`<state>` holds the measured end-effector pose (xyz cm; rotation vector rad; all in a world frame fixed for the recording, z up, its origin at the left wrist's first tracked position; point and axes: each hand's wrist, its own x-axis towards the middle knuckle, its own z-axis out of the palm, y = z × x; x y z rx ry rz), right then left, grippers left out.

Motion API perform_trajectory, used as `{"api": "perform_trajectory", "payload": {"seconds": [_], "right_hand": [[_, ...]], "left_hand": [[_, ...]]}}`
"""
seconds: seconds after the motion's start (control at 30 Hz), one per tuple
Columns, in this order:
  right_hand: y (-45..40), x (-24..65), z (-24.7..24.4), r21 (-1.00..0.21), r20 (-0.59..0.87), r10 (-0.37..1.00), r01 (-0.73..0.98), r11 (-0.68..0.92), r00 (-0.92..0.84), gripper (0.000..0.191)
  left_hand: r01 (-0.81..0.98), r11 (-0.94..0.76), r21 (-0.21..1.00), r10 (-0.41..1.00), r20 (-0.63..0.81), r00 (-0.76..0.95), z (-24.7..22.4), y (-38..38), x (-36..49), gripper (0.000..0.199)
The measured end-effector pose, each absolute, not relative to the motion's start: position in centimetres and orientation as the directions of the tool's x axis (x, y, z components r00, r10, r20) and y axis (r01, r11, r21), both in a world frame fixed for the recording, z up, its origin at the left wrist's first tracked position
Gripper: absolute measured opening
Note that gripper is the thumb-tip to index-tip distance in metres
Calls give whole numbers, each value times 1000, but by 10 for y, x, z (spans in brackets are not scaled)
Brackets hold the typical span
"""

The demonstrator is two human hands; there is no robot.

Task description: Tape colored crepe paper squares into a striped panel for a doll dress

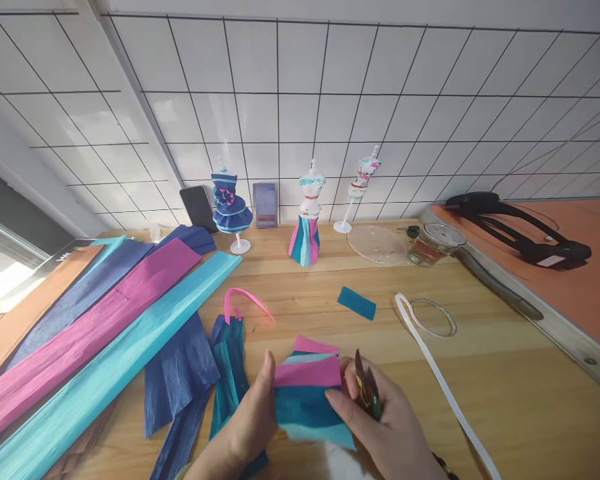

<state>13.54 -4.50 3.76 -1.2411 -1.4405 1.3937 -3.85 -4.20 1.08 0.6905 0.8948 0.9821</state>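
Low in the middle of the head view, both hands hold a striped piece of crepe paper [307, 403] in pink, teal and light blue. My left hand [255, 410] grips its left edge with the thumb up; the fingers behind it are hidden. At the right edge, my right hand [380, 427] pinches the paper between thumb and fingers. That same hand also holds small scissors [367, 387], blades pointing up and away from me. Beyond the hands lies a small teal paper rectangle [357, 303]. A thin pink strip [247, 293] curls to the left of it.
Long crepe paper strips [115, 347] cover the left side, with navy pieces [180, 377] beside them. Along the wall stand a blue-dressed mannequin [230, 207], a striped-skirt mannequin [307, 227] and another mannequin [364, 177]. To the right are white tape [443, 377], a ring [453, 327] and a jar [435, 243].
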Motion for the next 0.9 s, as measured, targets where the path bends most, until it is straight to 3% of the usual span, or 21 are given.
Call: {"api": "perform_trajectory", "payload": {"seconds": [0.1, 0.27, 0.5, 0.7, 0.8, 0.9], "right_hand": [[-51, 134, 33, -986, -86, 937, 162, -32, -338, 34], [-48, 133, 22, -965, -122, 919, 262, -21, -375, 30], [-42, 133, 16, -927, -137, 934, 374, -4, -330, 23], [-34, 127, 22, -963, -263, 936, 123, -240, -232, 39], [-32, 126, 23, -900, -405, 874, -49, -433, -269, 45], [-31, 128, 24, -853, -455, 834, -115, -509, -312, 42]], "left_hand": [[-497, 434, 751, 898, -316, 307, 13, -41, -41, 66], [-657, 471, 589, 882, -325, 342, 18, -38, -48, 20], [-727, 421, 542, 894, -386, 230, 18, -35, -49, 19], [-780, 371, 503, 907, -377, 188, 19, -33, -51, 10], [-793, 357, 494, 906, -389, 166, 21, -31, -51, 11], [-781, 361, 510, 898, -417, 142, 25, -30, -51, 16]]}}
